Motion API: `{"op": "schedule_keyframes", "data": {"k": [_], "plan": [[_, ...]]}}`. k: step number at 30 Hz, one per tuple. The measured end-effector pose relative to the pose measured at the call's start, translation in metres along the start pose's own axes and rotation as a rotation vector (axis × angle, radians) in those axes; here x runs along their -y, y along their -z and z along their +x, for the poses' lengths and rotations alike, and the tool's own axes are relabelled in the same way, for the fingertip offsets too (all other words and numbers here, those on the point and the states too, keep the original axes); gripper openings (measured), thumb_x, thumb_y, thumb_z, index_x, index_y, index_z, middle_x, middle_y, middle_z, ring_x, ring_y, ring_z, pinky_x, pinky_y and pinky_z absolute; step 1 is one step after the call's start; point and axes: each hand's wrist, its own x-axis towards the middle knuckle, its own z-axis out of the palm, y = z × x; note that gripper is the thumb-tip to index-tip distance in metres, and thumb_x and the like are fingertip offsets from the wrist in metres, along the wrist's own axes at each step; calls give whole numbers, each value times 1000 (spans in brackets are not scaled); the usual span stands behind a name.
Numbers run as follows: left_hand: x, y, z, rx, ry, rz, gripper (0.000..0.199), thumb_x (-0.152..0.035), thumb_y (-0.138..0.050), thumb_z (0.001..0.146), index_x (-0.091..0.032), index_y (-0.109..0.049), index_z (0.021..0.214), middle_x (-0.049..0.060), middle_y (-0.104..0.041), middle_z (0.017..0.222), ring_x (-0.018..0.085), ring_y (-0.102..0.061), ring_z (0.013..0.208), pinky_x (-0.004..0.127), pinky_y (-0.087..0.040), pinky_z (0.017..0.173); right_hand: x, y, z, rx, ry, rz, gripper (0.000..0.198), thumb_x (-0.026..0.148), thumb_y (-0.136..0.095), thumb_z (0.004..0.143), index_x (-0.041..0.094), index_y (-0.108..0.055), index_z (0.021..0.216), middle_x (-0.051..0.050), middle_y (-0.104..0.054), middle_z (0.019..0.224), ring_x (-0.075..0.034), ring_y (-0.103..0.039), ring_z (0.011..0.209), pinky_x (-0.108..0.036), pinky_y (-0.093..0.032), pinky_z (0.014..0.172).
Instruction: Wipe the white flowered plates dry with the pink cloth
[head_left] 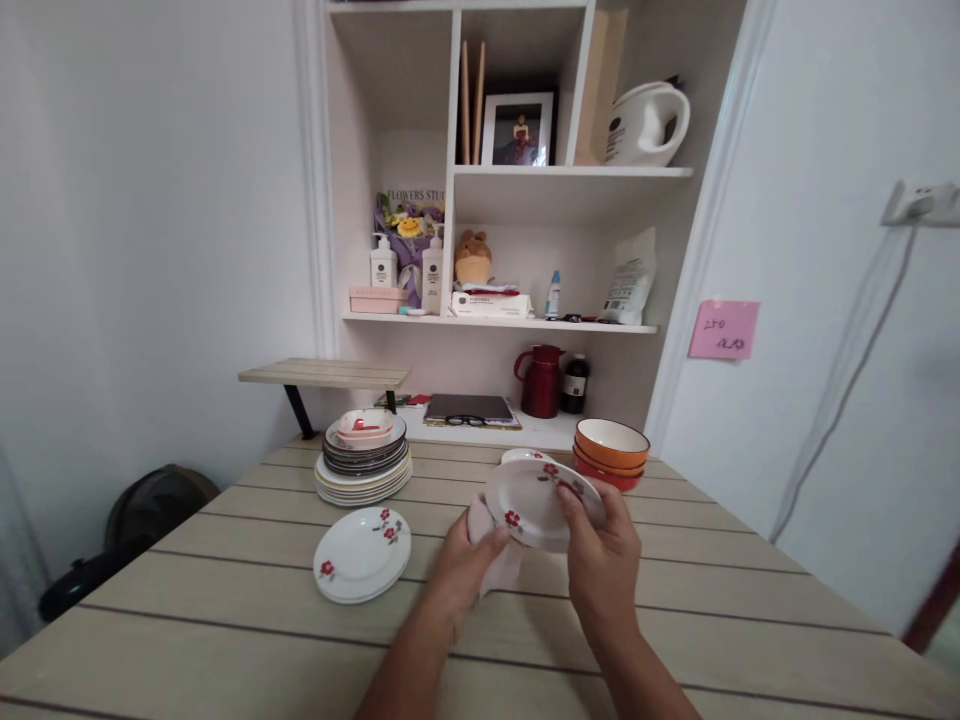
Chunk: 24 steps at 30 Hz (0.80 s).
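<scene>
Our right grip (604, 548) is closed on a white plate (532, 505) with red flowers, the thumb lying on its face toward 3 o'clock and the fingers bent around the rim. Our left grip (466, 555) is closed on a pale cloth (502, 572) at the plate's 8 o'clock edge; we cannot tell whether those fingers also bear the plate's weight. The plate sits between both hands, tilted and raised over the tabletop (247, 605).

Reckoning from that plate, with 12 o'clock pointing away from us, we see another white dish (525, 456) partly hidden just behind it at 12. Near 1 to 2 o'clock stands a stack of bowls (611, 458), orange above red. Toward 9 o'clock lies a short pile of flowered plates (361, 552), apart from our left hand. At 10 o'clock a taller plate stack (364, 485) carries a small dish (365, 426) on top. Farther off, we have a laptop (469, 407) around 11 o'clock and a red jug (541, 382) at 12.
</scene>
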Motion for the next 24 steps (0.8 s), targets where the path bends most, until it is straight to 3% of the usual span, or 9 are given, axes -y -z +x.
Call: {"op": "schedule_keyframes", "data": {"k": [5, 10, 14, 20, 24], "plan": [[2, 2, 4, -103, -9, -135, 56, -44, -77, 70, -15, -64, 117, 14, -73, 107, 25, -68, 95, 33, -51, 83, -8, 0, 6, -81, -66, 44, 33, 45, -67, 75, 19, -64, 96, -4, -67, 91, -19, -58, 77, -31, -45, 72], [-1, 1, 5, -191, -60, -255, 58, -48, -77, 69, -18, -63, 116, 11, -74, 103, 24, -69, 94, 32, -53, 83, -12, -2, 6, -23, -121, 51, 33, 46, -67, 75, 20, -63, 95, -2, -66, 85, -18, -57, 73, -29, -45, 69], [-2, 0, 4, -229, -91, -217, 58, -49, -76, 70, -20, -61, 119, 10, -74, 105, 24, -69, 95, 32, -53, 85, -13, -3, 3, 28, -150, 20, 32, 47, -67, 74, 20, -63, 92, -1, -66, 81, -18, -57, 71, -28, -45, 65], [-6, -3, 4, -158, -231, -19, 59, -41, -78, 71, -21, -61, 124, 11, -65, 126, 26, -58, 118, 30, -44, 100, -17, -3, 4, 71, -189, 53, 31, 44, -69, 72, 20, -64, 91, -1, -68, 82, -19, -59, 71, -28, -46, 65], [-6, -5, 3, -111, -233, 5, 65, -43, -76, 71, -21, -57, 129, 12, -64, 127, 27, -59, 116, 32, -46, 98, -18, -6, 3, 48, -229, 120, 33, 44, -70, 70, 19, -64, 91, -2, -68, 81, -19, -59, 69, -29, -47, 63]]}}
